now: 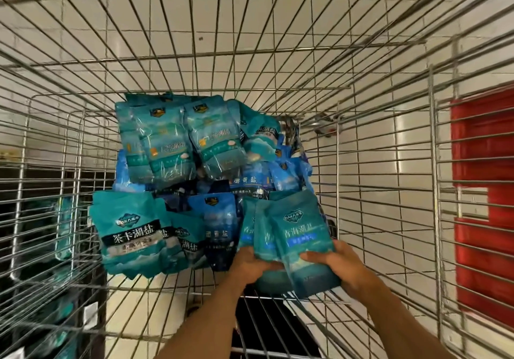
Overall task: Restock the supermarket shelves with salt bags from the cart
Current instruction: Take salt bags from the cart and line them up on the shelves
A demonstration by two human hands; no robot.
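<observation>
Grip: both hands are clasping 1 small stack of teal salt bags (299,236); the left hand (251,265) is curling under its near-left corner, the right hand (338,264) is wrapping the lower right edge, thumb across the front.
Stack: it is standing upright inside the wire cart (389,164), at least 3 bags fanned together.
Left of the grip: more teal and dark blue bags (130,236) are leaning in rows.
Beyond the grip: a heap of bags (178,139) is piled higher.
Doing it well: I'd judge the bags slippery, so squeezing evenly and supporting the bottoms while lifting clear of the wires matters.
Shelf: not in view.
</observation>
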